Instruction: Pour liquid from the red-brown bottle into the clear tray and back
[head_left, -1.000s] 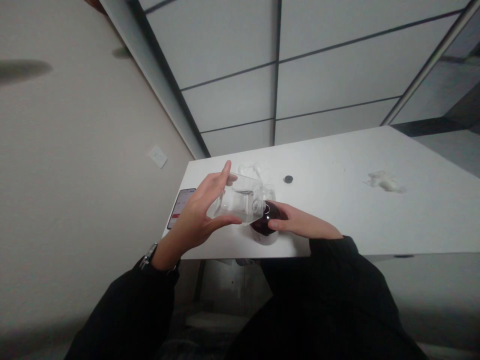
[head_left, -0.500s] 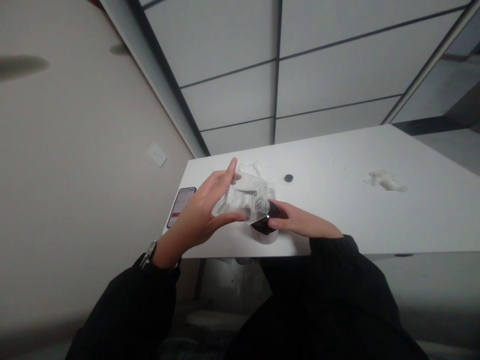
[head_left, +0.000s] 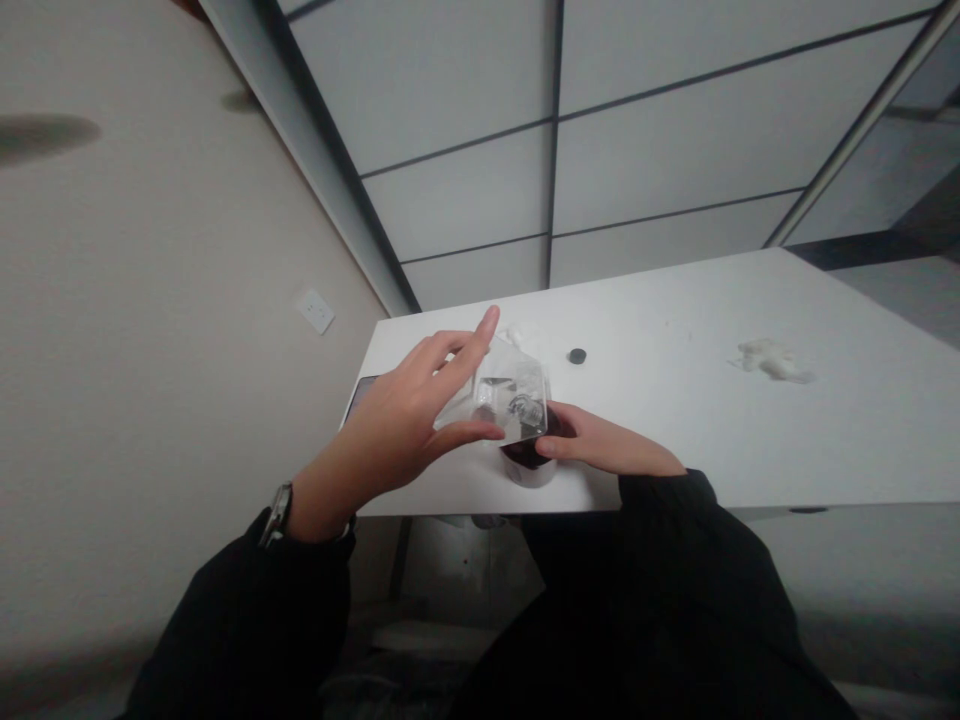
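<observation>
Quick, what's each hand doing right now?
Left hand: holding the clear plastic container between thumb and fingers.
Right hand: fingertips on the dark round container; cannot tell whether it is gripping.

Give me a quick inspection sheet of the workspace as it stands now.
Surface: white table, a long tabletop.
Job's things: clear plastic container, tilted above a dark red rounded vessel; contents hard to tell.
Clutter: black disc, crumpled white tissue, phone partly behind the left hand.
Hands: left hand holds the container; right hand has its fingertips against the vessel.
Cables: nothing seen.
Surroundings: wall socket plate on the wall at left; no other people seen.
</observation>
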